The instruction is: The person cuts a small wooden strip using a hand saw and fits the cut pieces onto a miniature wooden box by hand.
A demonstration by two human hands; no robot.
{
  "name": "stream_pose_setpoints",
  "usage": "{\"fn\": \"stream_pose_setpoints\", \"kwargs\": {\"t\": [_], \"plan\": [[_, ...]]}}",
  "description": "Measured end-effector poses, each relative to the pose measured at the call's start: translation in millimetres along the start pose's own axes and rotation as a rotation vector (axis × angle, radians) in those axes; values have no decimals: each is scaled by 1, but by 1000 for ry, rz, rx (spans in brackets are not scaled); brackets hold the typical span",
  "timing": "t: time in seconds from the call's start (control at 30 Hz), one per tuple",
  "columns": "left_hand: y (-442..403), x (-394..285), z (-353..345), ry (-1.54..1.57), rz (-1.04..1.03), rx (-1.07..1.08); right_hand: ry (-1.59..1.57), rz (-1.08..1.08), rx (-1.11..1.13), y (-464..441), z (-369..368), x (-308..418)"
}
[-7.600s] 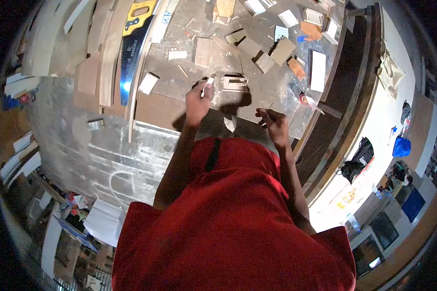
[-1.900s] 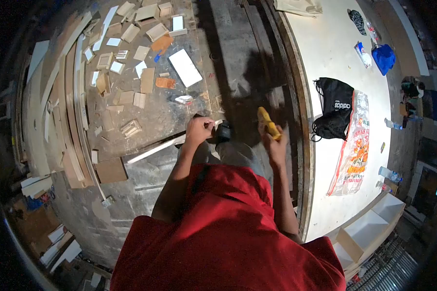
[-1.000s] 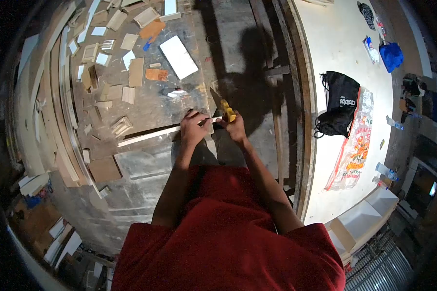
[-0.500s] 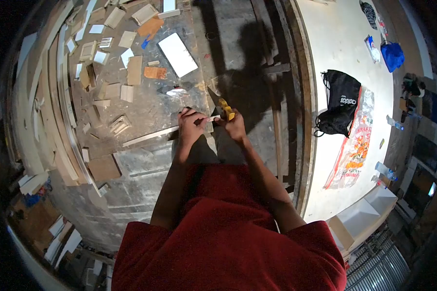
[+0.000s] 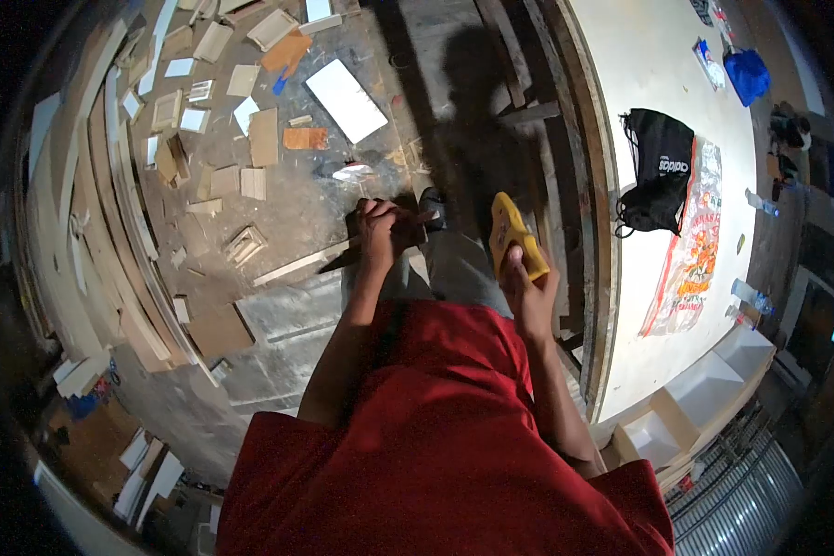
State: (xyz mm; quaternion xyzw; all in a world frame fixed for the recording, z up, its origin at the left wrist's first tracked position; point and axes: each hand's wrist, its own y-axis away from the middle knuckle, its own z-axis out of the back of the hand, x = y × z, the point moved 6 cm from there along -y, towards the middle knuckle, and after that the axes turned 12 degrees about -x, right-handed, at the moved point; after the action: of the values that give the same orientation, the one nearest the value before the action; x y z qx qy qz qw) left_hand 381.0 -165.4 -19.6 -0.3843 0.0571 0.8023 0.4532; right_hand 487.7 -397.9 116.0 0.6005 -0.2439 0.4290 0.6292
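A thin pale wooden strip (image 5: 296,264) lies low across my lap area, running under my left hand (image 5: 380,232). The fingers of that hand are closed over the strip, and its short end shows just to the right of them. My right hand (image 5: 530,289) grips the yellow handle (image 5: 508,232) of a handsaw, held up and apart from the strip. I cannot make out the saw's blade at this moment. Below the strip's end is a foot in a dark shoe (image 5: 433,206).
Wood offcuts (image 5: 253,183) and a white board (image 5: 346,100) lie on the worn surface ahead. Long wooden strips (image 5: 125,250) are stacked at left. On the right, a pale tabletop (image 5: 625,371) carries a black drawstring bag (image 5: 663,171) and a printed plastic bag (image 5: 686,278).
My right hand has lifted the handsaw away from the strip, moving right and toward me. My left hand stays on the strip. The whole view has shifted slightly.
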Motion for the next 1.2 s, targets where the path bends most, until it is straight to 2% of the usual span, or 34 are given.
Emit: {"fn": "stream_pose_setpoints", "kwargs": {"t": [0.03, 0.1, 0.2, 0.27, 0.43, 0.5, 0.6, 0.7, 0.83, 0.9, 1.0, 1.2], "plan": [[1, 8, -1, 354, 231, -62, 33, -39, -6, 11, 2, -2], [-4, -13, 12, 139, -58, -227, 36, 22, -57, 32, -6, -11], [2, -9, 9, 131, -83, -156, 57, 110, -186, 54, -16, -15], [6, -5, 10, 143, -77, -130, 251, 80, 111, 58, -26, -31], [-1, -19, 31, 178, -37, -170, 218, 104, 71, 75, -44, -23], [-9, -22, 35, 226, 1, -215, 335, 200, 91, 76, -46, -27], [-13, -26, 30, 113, -101, -107, 322, 221, 108, 80, -49, -43], [-7, -23, 25, 10, -84, -35, 391, 193, 112, 84, -53, -39], [-2, -21, 28, 71, -182, 30, 346, 141, 132, 85, -60, -14], [2, -17, 12, -15, -423, 25, 282, 172, 114, 82, -59, -15], [7, -9, 2, -115, -530, 98, 319, 138, 105, 79, -60, -12], [19, 2, -16, -191, -574, 182, 387, 70, 74, 69, -63, -15]]}}
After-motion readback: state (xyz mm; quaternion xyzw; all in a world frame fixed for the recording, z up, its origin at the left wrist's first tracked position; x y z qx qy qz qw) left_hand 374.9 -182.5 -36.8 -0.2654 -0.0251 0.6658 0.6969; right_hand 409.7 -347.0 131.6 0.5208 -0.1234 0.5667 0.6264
